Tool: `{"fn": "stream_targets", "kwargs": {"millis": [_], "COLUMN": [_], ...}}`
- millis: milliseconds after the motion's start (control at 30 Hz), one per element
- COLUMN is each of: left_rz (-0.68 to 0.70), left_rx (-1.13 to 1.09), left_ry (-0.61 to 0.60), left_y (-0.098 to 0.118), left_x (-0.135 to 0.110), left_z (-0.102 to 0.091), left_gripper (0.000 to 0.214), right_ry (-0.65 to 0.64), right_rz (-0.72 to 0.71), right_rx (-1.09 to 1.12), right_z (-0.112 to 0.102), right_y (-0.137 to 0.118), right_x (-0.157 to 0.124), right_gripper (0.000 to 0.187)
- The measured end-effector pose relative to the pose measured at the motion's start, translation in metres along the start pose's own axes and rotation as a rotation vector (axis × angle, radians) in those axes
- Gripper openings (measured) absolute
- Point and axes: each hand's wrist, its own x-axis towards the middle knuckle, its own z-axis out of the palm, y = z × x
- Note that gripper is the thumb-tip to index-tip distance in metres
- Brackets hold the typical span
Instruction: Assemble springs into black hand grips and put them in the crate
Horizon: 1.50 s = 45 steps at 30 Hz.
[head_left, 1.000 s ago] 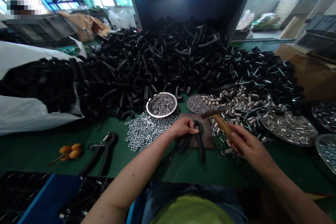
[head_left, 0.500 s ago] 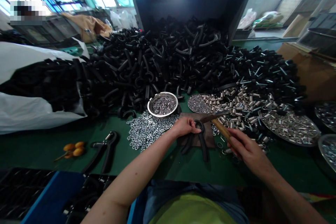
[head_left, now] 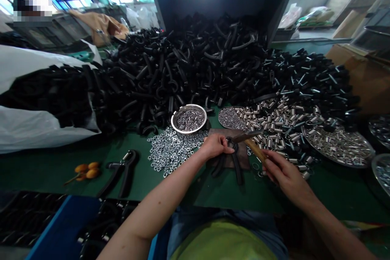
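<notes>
My left hand [head_left: 217, 146] is closed on the upper end of a black plastic clamp [head_left: 237, 166], whose two handles spread toward me over a flat brown plate [head_left: 243, 154]. My right hand [head_left: 282, 168] grips the wooden handle of a hammer [head_left: 256, 150]. The hammer's dark head lies just above the clamp, close to my left fingers; whether it touches the clamp I cannot tell. A metal bowl of small pins [head_left: 189, 119] stands beyond my left hand, with loose nuts [head_left: 172, 152] spread in front of it.
Black plastic parts [head_left: 183, 65] are heaped at the back, before a tipped grey bin [head_left: 225, 0]. Springs [head_left: 280, 120] and a tray of pins [head_left: 341, 146] lie on the right. Another clamp [head_left: 123, 170] and orange fruit [head_left: 88, 170] are at left, near a blue crate [head_left: 51, 227].
The view has shifted slightly. My left hand still holds the clamp and my right hand the hammer, its head staying over the clamp's top with barely any movement.
</notes>
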Motion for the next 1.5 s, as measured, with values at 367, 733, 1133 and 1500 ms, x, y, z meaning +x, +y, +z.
{"fn": "stream_targets", "kwargs": {"millis": [367,733,1133,1500], "left_rz": [0.081,0.190,0.308,0.179], "left_rx": [0.099,0.241,0.395,0.514], "left_ry": [-0.020,0.037,0.344,0.349], "left_y": [-0.001,-0.002,-0.008,-0.019], "left_x": [-0.004,-0.016,-0.057,-0.075], "left_z": [-0.003,-0.004,0.002,0.028], "left_gripper": [0.032,0.035,0.050,0.014], "right_ry": [-0.024,0.010,-0.006,-0.002], "right_rz": [-0.007,0.035,-0.166,-0.483], "right_rx": [-0.061,-0.096,-0.264,-0.588], "right_z": [0.000,-0.004,-0.001,0.006], "right_y": [0.005,0.010,0.005,-0.009], "right_x": [-0.003,-0.007,-0.014,-0.023], "right_gripper": [0.048,0.050,0.039,0.054]}}
